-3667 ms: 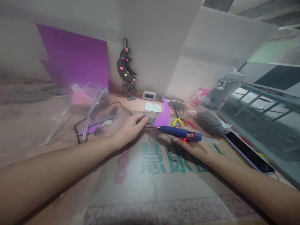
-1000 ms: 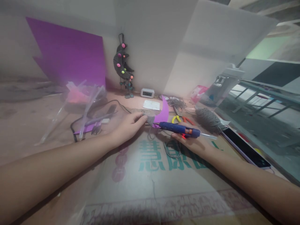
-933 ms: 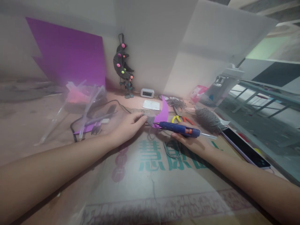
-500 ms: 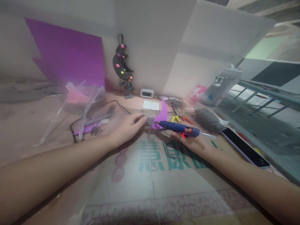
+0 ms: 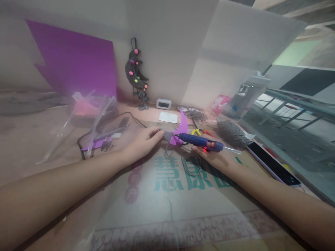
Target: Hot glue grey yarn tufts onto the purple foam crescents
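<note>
My left hand (image 5: 148,141) pinches one end of a purple paper crescent (image 5: 183,123), where grey yarn (image 5: 166,135) is wrapped around it. In my right hand (image 5: 209,157) is a blue hot glue gun (image 5: 196,140), gripped from below, with a clear glue stick (image 5: 232,150) poking out of its back. A red light glows on the gun's underside. Its nozzle points left and meets the edge of the yarn-wrapped part; whether it touches I cannot tell. Loose grey yarn (image 5: 192,166) lies in loops beneath the gun.
Pliers (image 5: 196,132) with yellow and orange handles, a grey yarn skein (image 5: 231,133) and a phone (image 5: 274,164) lie to the right. A bottle (image 5: 247,96) stands behind them. At the back are a white clock (image 5: 163,104) and a hanging moon ornament (image 5: 133,71). Glue sticks (image 5: 101,122) lie left.
The glue gun's nozzle has shifted very slightly left and up along the yarn-wrapped end. Both hands keep their grips and stay nearly in place.
</note>
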The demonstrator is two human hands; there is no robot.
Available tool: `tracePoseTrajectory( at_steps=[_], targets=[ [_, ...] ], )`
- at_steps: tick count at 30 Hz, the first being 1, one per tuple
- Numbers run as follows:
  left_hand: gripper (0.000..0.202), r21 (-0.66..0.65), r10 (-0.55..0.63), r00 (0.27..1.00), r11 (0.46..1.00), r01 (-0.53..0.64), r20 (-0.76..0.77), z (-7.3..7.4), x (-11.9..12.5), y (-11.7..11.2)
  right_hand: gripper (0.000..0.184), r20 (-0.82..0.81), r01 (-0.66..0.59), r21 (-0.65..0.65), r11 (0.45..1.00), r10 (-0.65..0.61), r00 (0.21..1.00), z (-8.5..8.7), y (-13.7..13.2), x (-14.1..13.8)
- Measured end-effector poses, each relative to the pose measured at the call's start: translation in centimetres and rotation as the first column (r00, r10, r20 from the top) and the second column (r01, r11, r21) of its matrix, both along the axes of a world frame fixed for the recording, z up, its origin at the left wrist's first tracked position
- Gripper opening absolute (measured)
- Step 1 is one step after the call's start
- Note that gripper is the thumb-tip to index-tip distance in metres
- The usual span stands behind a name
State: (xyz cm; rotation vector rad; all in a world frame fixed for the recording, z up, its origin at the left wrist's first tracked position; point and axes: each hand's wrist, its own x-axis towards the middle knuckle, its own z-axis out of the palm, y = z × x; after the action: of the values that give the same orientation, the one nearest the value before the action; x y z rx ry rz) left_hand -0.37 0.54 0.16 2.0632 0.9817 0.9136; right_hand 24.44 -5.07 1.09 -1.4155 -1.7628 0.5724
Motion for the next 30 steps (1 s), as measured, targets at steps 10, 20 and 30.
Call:
tracePoseTrajectory(
  at_steps=[10,20,30],
  targets=[
    [0.032,0.016,-0.007,1.000,1.000,0.007,-0.012,-0.1,0.0,0.1,0.018,0.012,0.064,-0.023,0.998,-0.064,0.998,0.9,-0.4,-0.6],
    [0.032,0.042,0.001,1.000,0.999,0.000,-0.030,-0.1,0.0,0.1,0.022,0.138,-0.008,0.109,0.994,-0.007,0.990,0.4,-0.3,-0.5],
    [0.033,-0.003,-0.011,1.000,1.000,0.011,-0.006,0.1,0.0,0.0,0.027,0.179,0.040,0.186,0.982,-0.074,0.981,-0.3,-0.3,0.2]
  ],
)
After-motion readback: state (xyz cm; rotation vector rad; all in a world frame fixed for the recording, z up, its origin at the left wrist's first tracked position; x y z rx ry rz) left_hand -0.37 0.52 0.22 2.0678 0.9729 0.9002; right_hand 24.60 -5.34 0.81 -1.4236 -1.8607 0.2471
